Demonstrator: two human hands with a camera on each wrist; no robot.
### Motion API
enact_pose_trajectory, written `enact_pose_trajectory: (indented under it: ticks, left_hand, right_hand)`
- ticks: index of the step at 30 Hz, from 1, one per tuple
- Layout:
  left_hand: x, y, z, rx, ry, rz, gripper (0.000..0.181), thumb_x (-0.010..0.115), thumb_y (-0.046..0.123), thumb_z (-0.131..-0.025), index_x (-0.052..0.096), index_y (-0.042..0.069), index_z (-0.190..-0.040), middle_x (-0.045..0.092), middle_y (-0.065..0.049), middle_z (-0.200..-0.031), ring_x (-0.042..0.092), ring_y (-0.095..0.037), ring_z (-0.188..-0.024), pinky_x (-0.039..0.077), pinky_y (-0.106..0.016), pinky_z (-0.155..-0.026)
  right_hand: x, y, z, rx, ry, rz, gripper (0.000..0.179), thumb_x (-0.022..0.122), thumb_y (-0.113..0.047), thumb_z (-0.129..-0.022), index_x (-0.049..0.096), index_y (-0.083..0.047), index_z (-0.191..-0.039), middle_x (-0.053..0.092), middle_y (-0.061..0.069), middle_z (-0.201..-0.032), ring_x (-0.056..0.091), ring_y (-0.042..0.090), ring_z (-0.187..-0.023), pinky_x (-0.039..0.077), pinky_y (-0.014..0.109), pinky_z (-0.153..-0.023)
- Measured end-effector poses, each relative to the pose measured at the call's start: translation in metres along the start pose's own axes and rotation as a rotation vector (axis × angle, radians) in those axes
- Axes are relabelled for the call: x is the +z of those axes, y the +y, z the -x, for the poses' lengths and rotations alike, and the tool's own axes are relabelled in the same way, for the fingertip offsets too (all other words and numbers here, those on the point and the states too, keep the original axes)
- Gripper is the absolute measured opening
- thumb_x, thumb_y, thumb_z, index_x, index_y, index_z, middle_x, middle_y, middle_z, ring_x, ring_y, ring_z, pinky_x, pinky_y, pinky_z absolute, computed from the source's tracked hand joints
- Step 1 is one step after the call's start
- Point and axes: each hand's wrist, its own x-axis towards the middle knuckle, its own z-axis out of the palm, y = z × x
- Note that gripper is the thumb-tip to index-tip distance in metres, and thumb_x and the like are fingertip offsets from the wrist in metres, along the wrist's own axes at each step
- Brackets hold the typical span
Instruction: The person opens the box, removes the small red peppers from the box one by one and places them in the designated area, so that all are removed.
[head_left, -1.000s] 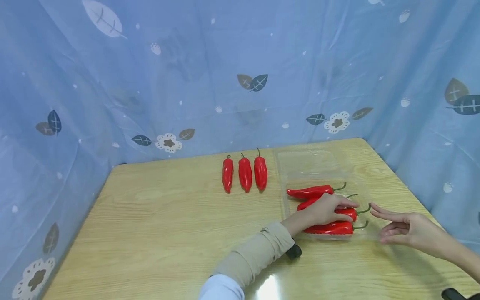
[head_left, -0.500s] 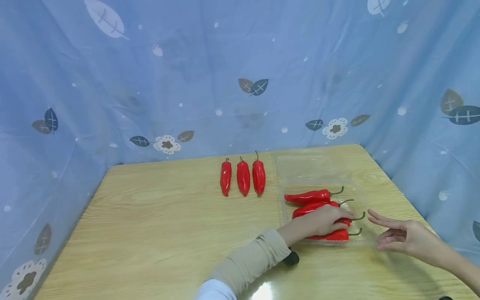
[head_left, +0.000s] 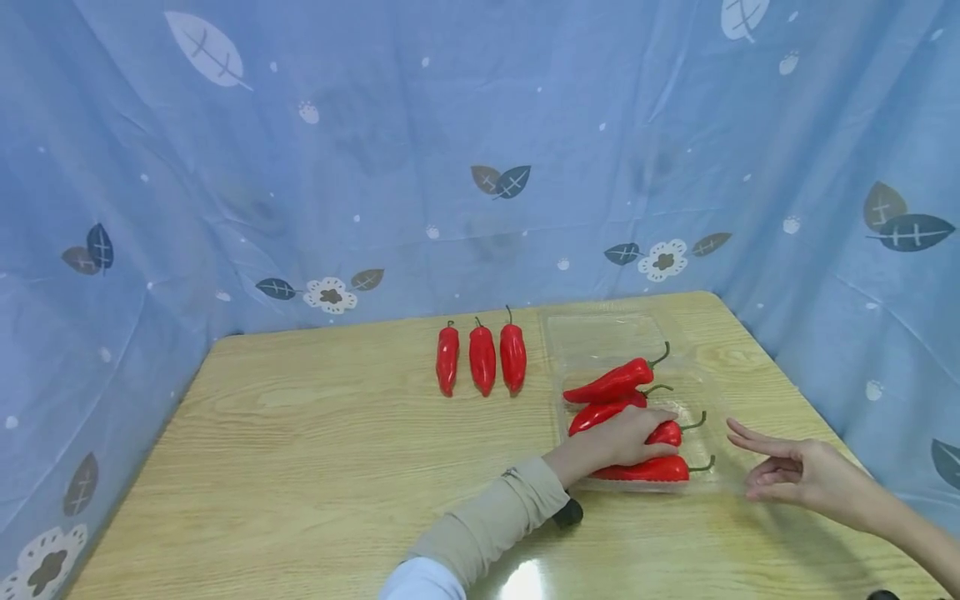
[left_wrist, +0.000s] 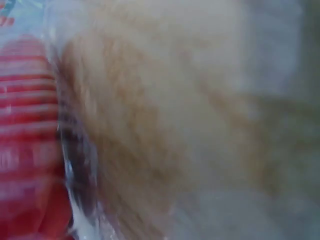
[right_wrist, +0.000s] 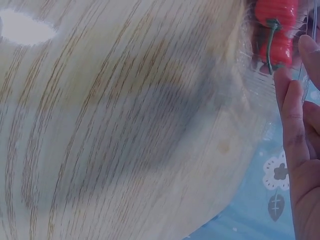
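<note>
My left hand (head_left: pixel 624 439) is inside a clear plastic box (head_left: pixel 701 383), holding a red chili pepper (head_left: pixel 667 433) between thumb and fingers. Several red chili peppers lie in the box, their green stems pointing right. The rear chili pepper (head_left: pixel 611 382) is tilted, and the front chili pepper (head_left: pixel 660 470) lies along the near wall. To the right of the box is my right hand (head_left: pixel 813 475), its index finger extended toward the stems. The right wrist view shows its fingers (right_wrist: pixel 295 130) close to the box's edge; contact cannot be told. The left wrist view is blurred, with red (left_wrist: pixel 27 150) behind clear plastic.
The box's clear lid (head_left: pixel 600 333) lies folded back behind it. Three more red chili peppers (head_left: pixel 482 358) stand in a row left of the lid on the wooden table (head_left: pixel 300 467). A blue patterned curtain (head_left: pixel 405 167) encloses the back and sides.
My left hand has shifted left with the pepper it holds. Rear peppers in the box have moved left, and the rearmost has turned more slanted. The right hand keeps its pose.
</note>
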Motion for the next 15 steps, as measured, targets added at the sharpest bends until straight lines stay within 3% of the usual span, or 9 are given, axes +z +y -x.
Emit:
enact_pose_trajectory:
  ticks: [8, 15]
  left_hand:
    - [0.0007, -0.0036, -0.0018, -0.047, 0.087, 0.071, 0.048, 0.072, 0.040, -0.085, 0.063, 0.019, -0.127, 0.065, 0.015, -0.113, 0.052, 0.002, -0.093, 0.035, -0.005, -0.078]
    - [-0.0012, -0.0022, -0.0023, -0.041, 0.134, 0.062, 0.043, 0.070, 0.044, -0.085, 0.064, 0.032, -0.125, 0.061, 0.022, -0.118, 0.050, 0.008, -0.099, 0.035, -0.004, -0.075]
  right_hand:
    - [0.0027, 0.0045, 0.0008, -0.030, 0.021, 0.041, 0.083, 0.075, 0.006, -0.075, 0.038, -0.013, -0.147, 0.046, -0.028, -0.135, 0.067, 0.012, -0.078, 0.054, 0.021, -0.065]
    - [0.0011, 0.0063, 0.0004, -0.023, 0.022, 0.044, 0.082, 0.076, 0.003, -0.075, 0.038, -0.008, -0.147, 0.046, -0.029, -0.134, 0.067, 0.013, -0.077, 0.054, 0.020, -0.063]
